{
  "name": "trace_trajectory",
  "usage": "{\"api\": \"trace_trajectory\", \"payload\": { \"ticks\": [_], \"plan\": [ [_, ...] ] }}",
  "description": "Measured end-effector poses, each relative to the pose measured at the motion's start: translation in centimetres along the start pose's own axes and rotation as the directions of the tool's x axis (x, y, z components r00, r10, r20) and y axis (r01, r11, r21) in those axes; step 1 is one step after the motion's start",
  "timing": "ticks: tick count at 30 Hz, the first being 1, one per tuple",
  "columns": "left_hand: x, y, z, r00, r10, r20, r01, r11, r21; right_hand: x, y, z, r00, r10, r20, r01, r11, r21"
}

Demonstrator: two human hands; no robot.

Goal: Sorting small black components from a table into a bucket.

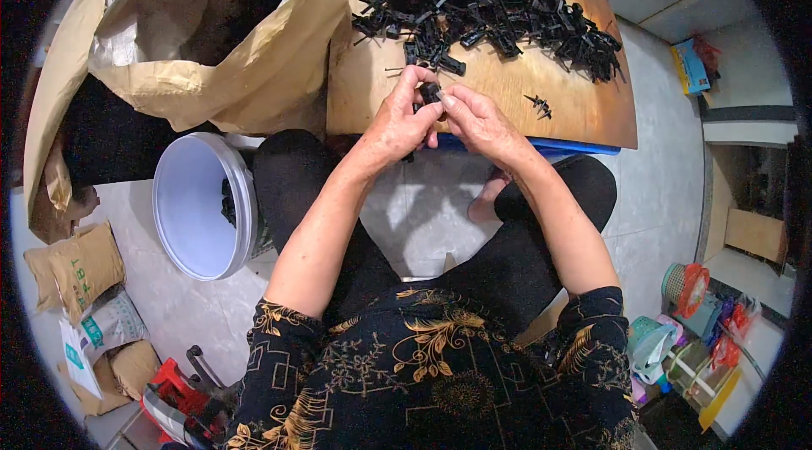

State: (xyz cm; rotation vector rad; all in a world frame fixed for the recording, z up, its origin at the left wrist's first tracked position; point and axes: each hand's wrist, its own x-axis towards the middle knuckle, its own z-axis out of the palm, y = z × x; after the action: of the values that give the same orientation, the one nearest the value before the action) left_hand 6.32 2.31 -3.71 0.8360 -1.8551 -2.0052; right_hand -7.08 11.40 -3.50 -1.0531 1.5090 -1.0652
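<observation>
Both my hands meet over the near edge of a wooden board [491, 99]. Between them is a small black plastic part [430, 93]. My left hand [404, 116] has its fingers curled round the part, and more black plastic shows beneath them. The thumb and fingers of my right hand [475, 116] are closed at the part's right side. Just beyond my fingers, a heap of black plastic parts [499, 14] with thin stems covers the far half of the board. A small separate cluster of black pieces [539, 107] lies to the right of my right hand.
At the left, a large open paper sack [220, 90] holds dark contents. Below it, a white bucket [190, 213] has some black pieces inside. Filled brown sacks [80, 268] and a red object [173, 391] are at the lower left. Bags and baskets [694, 340] crowd the lower right.
</observation>
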Motion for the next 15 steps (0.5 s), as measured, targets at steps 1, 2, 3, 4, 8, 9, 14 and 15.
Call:
{"api": "trace_trajectory", "payload": {
  "ticks": [1, 2, 3, 4, 8, 9, 14, 15],
  "plan": [
    [0.0, 0.2, 0.0, 1.0, -0.013, 0.004, 0.013, 1.0, 0.015, 0.0, -0.2, 0.0, 1.0, 0.026, 0.013, -0.026, 0.999, 0.025],
    [0.0, 0.3, 0.0, 1.0, -0.027, 0.007, 0.027, 0.999, 0.03, 0.0, -0.2, 0.0, 0.998, 0.051, 0.026, -0.052, 0.997, 0.05],
    [0.1, 0.3, 0.1, 0.999, -0.031, 0.009, 0.031, 0.999, 0.029, 0.0, 0.0, 0.1, 0.998, 0.055, 0.026, -0.056, 0.997, 0.052],
    [0.0, 0.2, 0.2, 0.999, 0.025, -0.021, -0.024, 0.998, 0.062, 0.1, 0.3, 0.2, 0.999, 0.032, 0.016, -0.033, 0.996, 0.077],
    [0.0, -0.8, 0.3, 0.975, 0.195, -0.111, -0.147, 0.93, 0.337, 1.3, 2.4, 0.8, 0.989, -0.143, -0.035, 0.143, 0.99, 0.009],
    [0.2, -1.0, 0.4, 0.975, 0.19, -0.111, -0.144, 0.931, 0.336, 1.5, 2.9, 0.8, 0.99, -0.139, -0.035, 0.139, 0.99, 0.011],
    [0.4, -1.3, -0.1, 0.919, 0.352, -0.179, -0.214, 0.824, 0.524, 2.9, 3.0, 1.7, 0.979, -0.182, -0.097, 0.177, 0.983, -0.051],
    [0.2, -1.1, -0.4, 0.916, 0.354, -0.187, -0.21, 0.823, 0.527, 3.1, 2.7, 1.1, 0.979, -0.186, -0.088, 0.182, 0.982, -0.051]
  ]
}}
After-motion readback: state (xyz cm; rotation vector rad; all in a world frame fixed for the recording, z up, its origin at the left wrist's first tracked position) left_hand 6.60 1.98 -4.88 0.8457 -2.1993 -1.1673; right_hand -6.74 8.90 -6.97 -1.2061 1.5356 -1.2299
